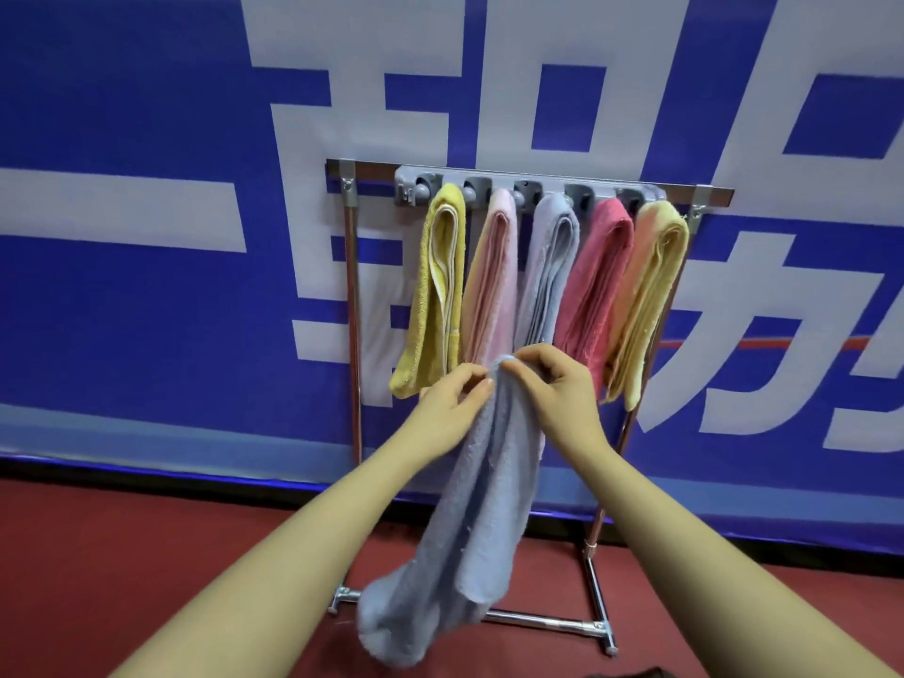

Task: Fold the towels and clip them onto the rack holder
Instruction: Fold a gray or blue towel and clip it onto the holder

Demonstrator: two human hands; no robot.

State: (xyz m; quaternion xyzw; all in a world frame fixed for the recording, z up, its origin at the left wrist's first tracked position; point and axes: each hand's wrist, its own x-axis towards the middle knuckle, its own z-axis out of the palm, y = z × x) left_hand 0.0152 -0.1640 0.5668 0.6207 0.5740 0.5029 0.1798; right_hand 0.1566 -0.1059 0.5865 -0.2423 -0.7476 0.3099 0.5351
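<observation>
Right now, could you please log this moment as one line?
left hand: pinching blue towel | right hand: pinching same | rack: five towels clipped

Blue banner wall [146, 310] with large white characters above red floor [122, 555].

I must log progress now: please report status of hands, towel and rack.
Left hand and right hand pinch blue towel top, hanging loose. Five folded towels clipped on rack. Nothing blocking.

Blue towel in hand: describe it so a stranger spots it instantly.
Find the metal rack standing before the blue banner, five folded towels clipped along its grey holder. Just below them, the left hand and right hand pinch one light blue towel. It alone hangs loose, unclipped, trailing toward the red floor.
</observation>
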